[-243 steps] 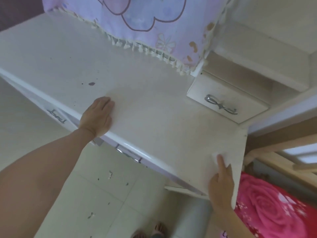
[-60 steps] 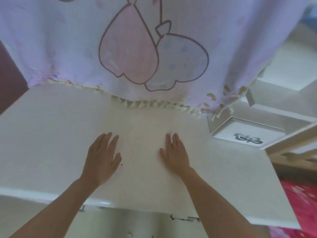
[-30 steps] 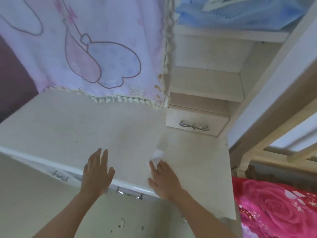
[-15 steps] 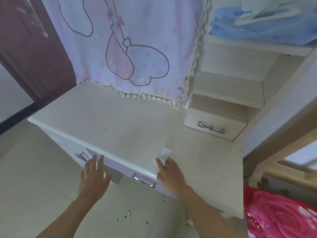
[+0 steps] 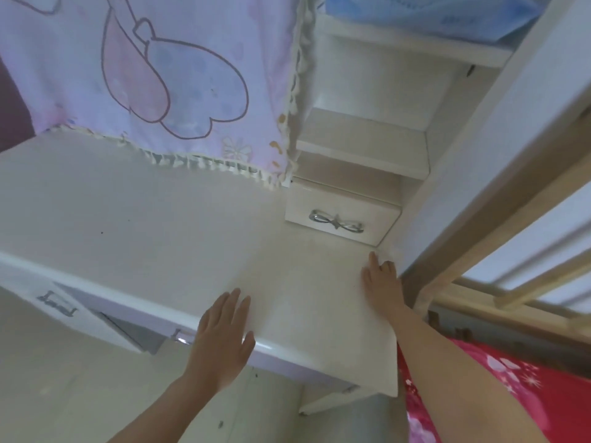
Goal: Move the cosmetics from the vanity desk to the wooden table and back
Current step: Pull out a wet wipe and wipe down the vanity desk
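White tiled floor (image 5: 64, 378) runs under the vanity desk (image 5: 160, 225), whose pale top fills the middle of your view. A lilac cloth (image 5: 160, 75) printed with balloon shapes hangs down over the back of it, its fringe touching the top. To the right of the cloth stand open shelves (image 5: 361, 135), and below them a small drawer (image 5: 342, 215) with a silver bow handle (image 5: 335, 221) sits on the desk's rear right corner.

Your left hand (image 5: 224, 334) lies flat over the rounded front edge, fingers straight and together, gripping nothing. Your right hand (image 5: 380, 282) rests palm down on the top near its right edge, just in front of the small drawer. Its fingertips are blurred, so I cannot tell whether they are loose or pinch anything. Where the cosmetics are, this view does not tell.

Red rose-printed bedding (image 5: 499, 385) lies beyond the desk's right side, under your right forearm.
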A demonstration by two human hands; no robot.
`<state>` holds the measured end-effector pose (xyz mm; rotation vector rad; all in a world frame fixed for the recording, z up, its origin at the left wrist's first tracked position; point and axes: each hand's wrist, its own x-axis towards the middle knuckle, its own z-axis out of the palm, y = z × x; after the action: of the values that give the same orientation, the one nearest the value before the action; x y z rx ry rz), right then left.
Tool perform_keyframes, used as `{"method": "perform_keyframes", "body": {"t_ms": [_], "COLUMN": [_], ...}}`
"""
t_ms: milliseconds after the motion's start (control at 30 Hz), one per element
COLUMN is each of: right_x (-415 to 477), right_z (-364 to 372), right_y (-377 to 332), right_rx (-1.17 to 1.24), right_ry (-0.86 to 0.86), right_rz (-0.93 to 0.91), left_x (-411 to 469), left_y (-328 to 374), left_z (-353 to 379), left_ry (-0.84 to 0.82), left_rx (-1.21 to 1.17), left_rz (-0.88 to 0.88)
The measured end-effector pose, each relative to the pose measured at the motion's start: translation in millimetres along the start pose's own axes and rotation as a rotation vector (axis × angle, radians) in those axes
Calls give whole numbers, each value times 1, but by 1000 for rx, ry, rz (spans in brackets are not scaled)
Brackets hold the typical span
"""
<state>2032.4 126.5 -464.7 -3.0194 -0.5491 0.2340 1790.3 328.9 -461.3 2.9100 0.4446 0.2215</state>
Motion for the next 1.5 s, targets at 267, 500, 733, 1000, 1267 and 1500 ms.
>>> {"method": "perform_keyframes", "body": {"t_ms": [267, 500, 733, 1000, 1267, 1500], "right_x": [-18, -126, -191, -182, -204, -268], "right_z": [-7, 39, 18, -71, -103, -112], "right_y": [19, 22, -19, -190, -326, -424], "right_rx": [228, 591, 475, 750, 943, 730], "right_ry": [224, 39, -41, -212, -798, -922], "right_rz": [94, 160, -16, -104, -290, -715], "left_x": [-8, -26, -39, -72, -204, -333], "left_y": [5, 6, 9, -41, -132, -163], "left_z": [4, -11, -43, -135, -211, -242], "left_ry": [-56, -154, -201, -4, 129, 268], "left_rx": [-30, -40, -15, -4, 46, 49], "left_rz": [-64, -193, -299, -331, -835, -1160]}}
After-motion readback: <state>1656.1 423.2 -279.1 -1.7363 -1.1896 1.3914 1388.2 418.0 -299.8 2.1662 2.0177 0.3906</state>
